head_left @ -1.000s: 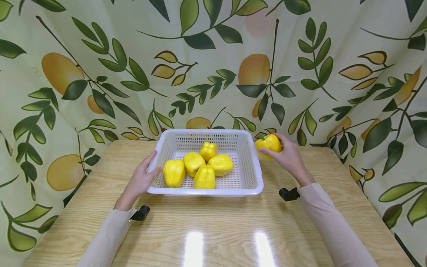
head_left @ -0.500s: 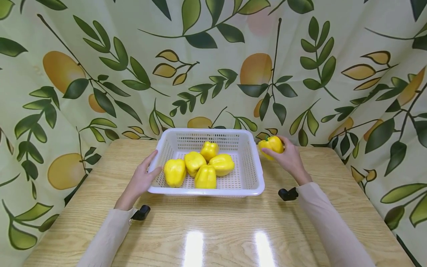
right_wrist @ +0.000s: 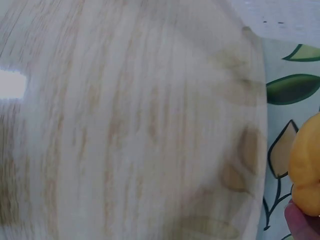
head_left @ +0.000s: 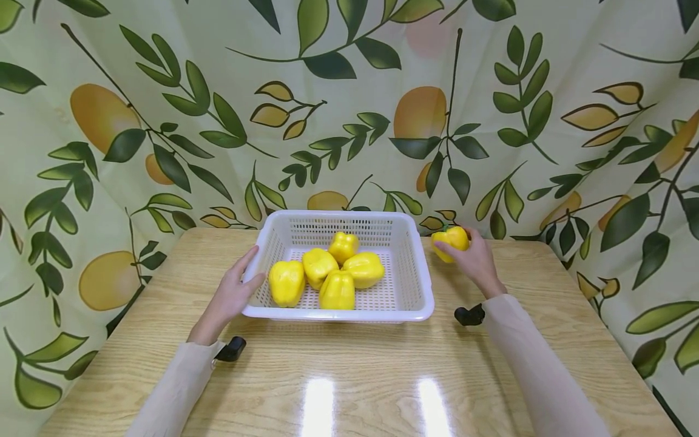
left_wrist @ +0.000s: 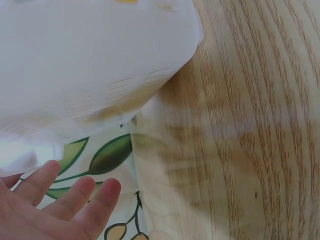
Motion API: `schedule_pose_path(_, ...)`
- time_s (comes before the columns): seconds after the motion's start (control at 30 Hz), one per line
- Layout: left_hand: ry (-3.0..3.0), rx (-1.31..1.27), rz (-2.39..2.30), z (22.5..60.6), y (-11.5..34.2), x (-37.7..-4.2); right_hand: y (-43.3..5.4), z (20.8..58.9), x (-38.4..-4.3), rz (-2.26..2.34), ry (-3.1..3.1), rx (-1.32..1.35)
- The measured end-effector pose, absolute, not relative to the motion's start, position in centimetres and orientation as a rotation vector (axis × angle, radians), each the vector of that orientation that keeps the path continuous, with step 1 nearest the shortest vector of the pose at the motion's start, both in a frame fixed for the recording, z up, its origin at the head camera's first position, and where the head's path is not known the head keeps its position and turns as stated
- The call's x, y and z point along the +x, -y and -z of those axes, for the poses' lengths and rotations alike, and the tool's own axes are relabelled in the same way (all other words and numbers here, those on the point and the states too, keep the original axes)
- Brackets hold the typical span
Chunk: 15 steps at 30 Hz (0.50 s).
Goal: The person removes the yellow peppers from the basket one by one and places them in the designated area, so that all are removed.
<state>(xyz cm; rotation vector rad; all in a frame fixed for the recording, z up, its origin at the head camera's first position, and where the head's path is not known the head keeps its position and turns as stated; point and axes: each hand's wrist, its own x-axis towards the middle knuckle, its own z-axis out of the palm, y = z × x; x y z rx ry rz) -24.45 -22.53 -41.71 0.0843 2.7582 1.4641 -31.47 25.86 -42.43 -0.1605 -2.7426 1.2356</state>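
A white slotted plastic basket (head_left: 338,314) stands on the wooden table with several yellow bell peppers (head_left: 337,290) inside. My left hand (head_left: 232,297) rests against its left side, thumb over the rim and fingers stretched along the outer wall. In the left wrist view, the fingers (left_wrist: 75,200) are extended beside the white wall. To the right of the basket, my right hand (head_left: 474,261) holds another yellow bell pepper (head_left: 453,238) with a green stem, between thumb and fingers. Only part of this pepper (right_wrist: 306,165) and one fingertip show in the right wrist view.
The wooden table (head_left: 371,364) extends in front of the basket and to both sides. A leaf-and-fruit patterned curtain (head_left: 349,121) hangs right behind the table's back edge and along its sides. Black camera mounts (head_left: 469,315) stick out at both wrists.
My right hand has moved slightly to the right and a little lower with the bell pepper, widening its gap from the basket. The left hand and basket stay in place.
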Motion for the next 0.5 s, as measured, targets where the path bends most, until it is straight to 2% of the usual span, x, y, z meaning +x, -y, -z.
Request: schedule_pose_path(0.5, -2.759, 0.078, -1.470, 41.66, 22.44, -24.40, -25.68, 43.44, -32.07, -1.172, 2.812, -0.300)
